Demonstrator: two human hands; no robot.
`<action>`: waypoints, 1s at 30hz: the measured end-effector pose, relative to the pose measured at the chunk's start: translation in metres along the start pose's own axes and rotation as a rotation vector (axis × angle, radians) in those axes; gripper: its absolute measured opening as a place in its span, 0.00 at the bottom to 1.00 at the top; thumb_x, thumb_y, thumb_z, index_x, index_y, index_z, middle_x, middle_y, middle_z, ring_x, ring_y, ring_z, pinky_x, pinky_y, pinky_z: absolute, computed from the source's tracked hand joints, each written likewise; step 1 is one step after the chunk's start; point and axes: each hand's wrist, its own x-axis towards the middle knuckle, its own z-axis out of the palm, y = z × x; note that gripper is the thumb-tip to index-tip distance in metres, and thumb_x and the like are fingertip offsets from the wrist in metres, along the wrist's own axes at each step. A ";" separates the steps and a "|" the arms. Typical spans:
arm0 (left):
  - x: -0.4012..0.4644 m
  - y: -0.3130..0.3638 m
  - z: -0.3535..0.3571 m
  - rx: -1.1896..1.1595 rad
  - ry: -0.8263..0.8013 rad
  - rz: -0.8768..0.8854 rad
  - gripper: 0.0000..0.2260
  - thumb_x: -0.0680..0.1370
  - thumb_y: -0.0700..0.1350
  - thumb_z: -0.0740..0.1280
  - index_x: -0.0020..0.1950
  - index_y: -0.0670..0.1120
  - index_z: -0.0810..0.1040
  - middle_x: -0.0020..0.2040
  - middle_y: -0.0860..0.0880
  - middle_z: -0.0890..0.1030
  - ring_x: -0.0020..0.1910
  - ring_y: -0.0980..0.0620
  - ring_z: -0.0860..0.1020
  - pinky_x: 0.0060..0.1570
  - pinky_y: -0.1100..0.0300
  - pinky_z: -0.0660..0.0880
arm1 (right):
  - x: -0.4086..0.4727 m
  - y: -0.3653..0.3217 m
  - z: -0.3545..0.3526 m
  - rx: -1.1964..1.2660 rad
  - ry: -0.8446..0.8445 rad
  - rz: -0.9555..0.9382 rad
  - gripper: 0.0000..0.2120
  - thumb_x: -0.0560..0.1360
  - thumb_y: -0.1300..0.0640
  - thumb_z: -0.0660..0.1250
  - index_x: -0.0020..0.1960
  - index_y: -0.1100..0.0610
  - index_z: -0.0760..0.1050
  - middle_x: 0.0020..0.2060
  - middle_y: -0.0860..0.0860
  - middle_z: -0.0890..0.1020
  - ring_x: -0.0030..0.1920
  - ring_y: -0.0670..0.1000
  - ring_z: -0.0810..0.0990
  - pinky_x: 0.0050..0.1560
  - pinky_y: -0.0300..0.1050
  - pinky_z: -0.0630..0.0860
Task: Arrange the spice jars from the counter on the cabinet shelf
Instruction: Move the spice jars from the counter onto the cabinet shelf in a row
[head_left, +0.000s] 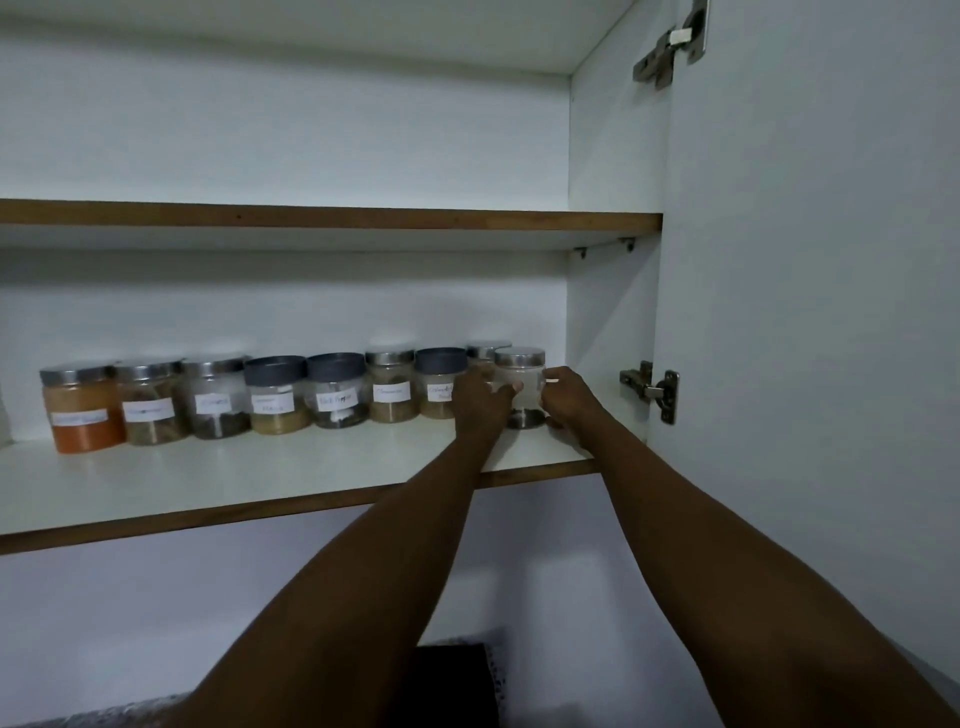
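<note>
Several labelled spice jars stand in a row on the lower cabinet shelf (260, 483), from an orange-filled jar (83, 408) at the left to a dark-lidded jar (440, 382) near the right. At the row's right end stands a clear jar with a steel lid (520, 387). My left hand (480, 402) grips its left side and my right hand (569, 397) grips its right side. Behind it another steel-lidded jar (485, 351) is mostly hidden.
The upper shelf (332, 221) hangs just above the jars. The cabinet's right wall (608, 312) is close to the held jar, with hinges (654, 389) on the open door (805, 338). A dark object (452, 680) lies below.
</note>
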 end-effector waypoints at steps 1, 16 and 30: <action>0.002 0.000 0.007 0.006 0.016 -0.006 0.20 0.75 0.46 0.76 0.64 0.39 0.79 0.61 0.41 0.83 0.61 0.45 0.80 0.54 0.62 0.71 | 0.006 0.004 -0.001 0.011 -0.005 0.026 0.12 0.78 0.68 0.57 0.52 0.66 0.79 0.45 0.59 0.80 0.43 0.55 0.76 0.44 0.48 0.71; 0.022 -0.010 0.038 0.142 0.038 0.115 0.09 0.77 0.33 0.68 0.56 0.35 0.83 0.55 0.39 0.85 0.56 0.44 0.83 0.54 0.67 0.72 | 0.038 0.032 0.002 -0.031 0.242 0.091 0.15 0.73 0.70 0.61 0.30 0.57 0.68 0.32 0.56 0.71 0.37 0.54 0.72 0.35 0.43 0.62; 0.016 -0.007 0.036 0.206 -0.134 0.167 0.16 0.77 0.36 0.68 0.64 0.35 0.81 0.63 0.39 0.83 0.64 0.44 0.80 0.65 0.58 0.73 | 0.030 0.030 0.005 -0.160 0.378 0.046 0.08 0.72 0.71 0.67 0.35 0.63 0.75 0.35 0.57 0.78 0.42 0.55 0.80 0.42 0.43 0.74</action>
